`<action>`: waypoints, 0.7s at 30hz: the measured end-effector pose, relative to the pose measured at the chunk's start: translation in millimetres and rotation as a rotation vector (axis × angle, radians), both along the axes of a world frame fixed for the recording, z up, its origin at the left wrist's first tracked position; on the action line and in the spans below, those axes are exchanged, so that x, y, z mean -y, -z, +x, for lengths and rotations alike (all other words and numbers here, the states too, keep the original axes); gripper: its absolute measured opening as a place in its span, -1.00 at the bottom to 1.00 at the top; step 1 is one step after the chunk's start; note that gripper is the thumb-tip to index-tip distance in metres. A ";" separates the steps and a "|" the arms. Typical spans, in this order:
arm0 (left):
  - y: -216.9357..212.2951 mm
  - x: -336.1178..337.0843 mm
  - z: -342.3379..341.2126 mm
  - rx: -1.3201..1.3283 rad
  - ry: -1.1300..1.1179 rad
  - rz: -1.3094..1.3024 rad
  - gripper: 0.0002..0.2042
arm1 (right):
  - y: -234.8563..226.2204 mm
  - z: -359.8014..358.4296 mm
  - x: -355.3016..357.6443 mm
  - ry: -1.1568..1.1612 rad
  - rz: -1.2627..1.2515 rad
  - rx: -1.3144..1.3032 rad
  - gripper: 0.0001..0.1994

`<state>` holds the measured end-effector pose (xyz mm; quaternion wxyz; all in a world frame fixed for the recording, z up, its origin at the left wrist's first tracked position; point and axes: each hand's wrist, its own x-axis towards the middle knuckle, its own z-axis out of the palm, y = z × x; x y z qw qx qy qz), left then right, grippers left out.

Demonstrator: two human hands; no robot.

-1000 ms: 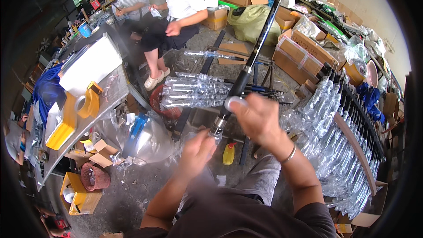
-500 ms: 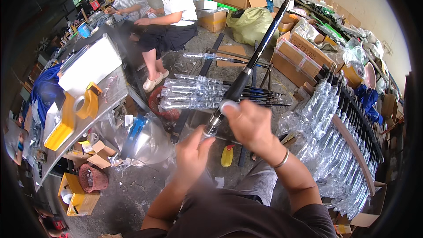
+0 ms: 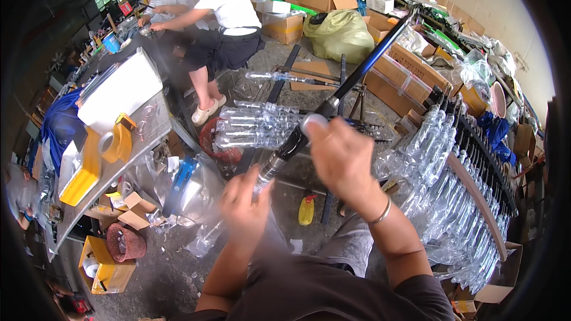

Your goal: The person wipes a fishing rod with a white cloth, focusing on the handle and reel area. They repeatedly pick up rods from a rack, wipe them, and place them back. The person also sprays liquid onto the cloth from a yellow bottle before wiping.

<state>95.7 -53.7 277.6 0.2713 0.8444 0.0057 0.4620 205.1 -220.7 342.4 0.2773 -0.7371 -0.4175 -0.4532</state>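
Observation:
A long black rod slants from the upper right down to the centre, its lower end a silver-and-black handle. My right hand is wrapped around the handle part, thumb on top. My left hand grips the rod's lowest end, where a clear plastic sleeve hangs off it toward the floor. Both hands are blurred by motion.
A heap of plastic-wrapped rods lies ahead on the floor. More wrapped rods lean on a rack at right. A metal table with a yellow tape dispenser stands at left. Two seated people work beyond. A yellow bottle lies below.
My left hand has slid lower along the rod's end, toward me, and my right hand has shifted slightly on the handle. The rod keeps its slant.

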 end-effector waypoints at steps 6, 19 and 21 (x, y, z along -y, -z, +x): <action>2.1 0.3 -2.4 0.010 -0.013 -0.011 -0.62 | -21.5 6.3 9.2 0.073 0.090 -0.069 -0.75; 1.0 12.6 -4.8 -0.178 0.359 -0.412 -0.73 | 12.2 -4.3 6.2 -0.105 -0.041 0.051 -0.74; -0.2 13.1 -11.2 -0.269 0.354 -0.434 -0.73 | -2.0 12.3 13.6 -0.054 -0.037 0.086 -0.73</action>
